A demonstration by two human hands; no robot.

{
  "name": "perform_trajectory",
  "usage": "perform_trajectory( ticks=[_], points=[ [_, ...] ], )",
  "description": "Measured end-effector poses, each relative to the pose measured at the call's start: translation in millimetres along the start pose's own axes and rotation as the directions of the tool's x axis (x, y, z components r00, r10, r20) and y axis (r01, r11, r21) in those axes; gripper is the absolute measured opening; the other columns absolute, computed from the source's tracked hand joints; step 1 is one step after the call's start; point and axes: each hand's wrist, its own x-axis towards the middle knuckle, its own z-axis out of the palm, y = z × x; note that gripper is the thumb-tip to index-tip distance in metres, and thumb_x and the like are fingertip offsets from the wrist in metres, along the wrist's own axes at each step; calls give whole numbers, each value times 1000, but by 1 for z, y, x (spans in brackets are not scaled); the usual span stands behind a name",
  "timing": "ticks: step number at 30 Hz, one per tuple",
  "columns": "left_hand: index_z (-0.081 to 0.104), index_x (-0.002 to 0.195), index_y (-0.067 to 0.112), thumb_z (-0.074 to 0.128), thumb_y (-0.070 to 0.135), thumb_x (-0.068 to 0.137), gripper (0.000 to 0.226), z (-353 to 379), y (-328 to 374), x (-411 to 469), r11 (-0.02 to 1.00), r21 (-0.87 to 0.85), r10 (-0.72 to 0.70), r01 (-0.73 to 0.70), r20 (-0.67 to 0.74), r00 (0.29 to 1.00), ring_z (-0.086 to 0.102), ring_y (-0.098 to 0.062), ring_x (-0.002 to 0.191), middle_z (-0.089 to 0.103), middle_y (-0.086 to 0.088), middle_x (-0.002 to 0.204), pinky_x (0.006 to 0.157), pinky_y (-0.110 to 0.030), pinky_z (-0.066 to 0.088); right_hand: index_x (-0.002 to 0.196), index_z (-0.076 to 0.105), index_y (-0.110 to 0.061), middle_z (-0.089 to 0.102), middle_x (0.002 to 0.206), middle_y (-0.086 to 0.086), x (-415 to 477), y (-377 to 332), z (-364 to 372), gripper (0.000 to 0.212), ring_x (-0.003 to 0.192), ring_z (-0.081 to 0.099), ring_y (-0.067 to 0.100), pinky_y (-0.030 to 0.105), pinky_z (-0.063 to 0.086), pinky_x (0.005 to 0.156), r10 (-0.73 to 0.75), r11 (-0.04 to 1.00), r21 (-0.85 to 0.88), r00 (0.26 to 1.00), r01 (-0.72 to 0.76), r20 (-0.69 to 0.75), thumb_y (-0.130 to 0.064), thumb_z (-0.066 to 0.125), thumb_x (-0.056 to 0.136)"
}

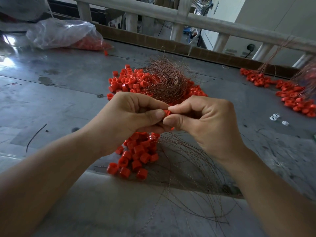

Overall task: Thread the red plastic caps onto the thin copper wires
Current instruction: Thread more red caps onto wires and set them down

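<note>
Grey table point(68, 100): left hand point(130, 117) and right hand point(203, 120) pinch one red cap point(167, 112) (wires point(188, 168) beneath).

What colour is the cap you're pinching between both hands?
Red; the cap shows best in the head view.

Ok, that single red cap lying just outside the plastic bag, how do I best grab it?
Probably pinch the lone red cap across its outer wall, coming down from above: it sits short and stubby on the table, just clear of the plastic bag, both sides free.

Workshop: scuffed workbench point(51, 93), heaped caps point(130, 81)
</note>
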Motion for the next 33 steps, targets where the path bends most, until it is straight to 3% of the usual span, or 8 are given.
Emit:
perform_trajectory(
  ticks=[8,12,15,19,24,33],
  points=[
    [74,85,18,66,26,55,32,-1,1,-2,1000,22,7,-8,38,999,70,-15,69,73,-6,75,60,-18,54,73,64,-25,63,71,-16,-2,3,1,15,66,65,4,16,52,60,-18,999,32,1000,17,1,-30,72,61],
    [75,81,18,71,21,55,26,-2,5,-2,999,-32,-23,26,78,997,70,-15,64,71,-8,69,57,-19,54,83,65,-26,64,72,-8,1,2,-2,23,67,63,7,21,53,63,43,993,106,995,-52,85,-31,72,61],
    [69,92,13,72,14,59,33,-3,6,-3,995,-77,-49,57,107,993,69,-17,61,70,-10,67,53,-19,53,93,62,-33,61,81,-7,4,0,-6,27,76,57,2,13,44,65,-7,1000,-4,974,8,226,-39,64,67],
    [55,109,12,69,16,66,46,-1,6,-3,991,-116,-54,69,131,990,69,-19,62,69,-11,68,53,-20,53,86,63,-25,55,80,-8,4,0,-6,12,73,50,-3,9,37,66,-37,992,-106,961,68,275,-31,61,75],
    [48,115,24,68,28,60,59,5,5,-6,997,66,41,-49,124,991,70,-20,64,71,-11,73,55,-21,53,81,62,-15,47,77,-14,1,0,-3,7,72,46,-4,9,36,67,-45,975,-194,955,105,293,-22,63,80],
    [47,119,25,69,18,67,58,3,3,-8,989,114,81,-99,153,985,69,-20,63,69,-12,70,55,-24,54,76,62,-6,48,77,-12,-2,-4,1,4,72,50,1,10,40,66,-74,968,-212,956,138,283,-9,62,73]
  ],
)
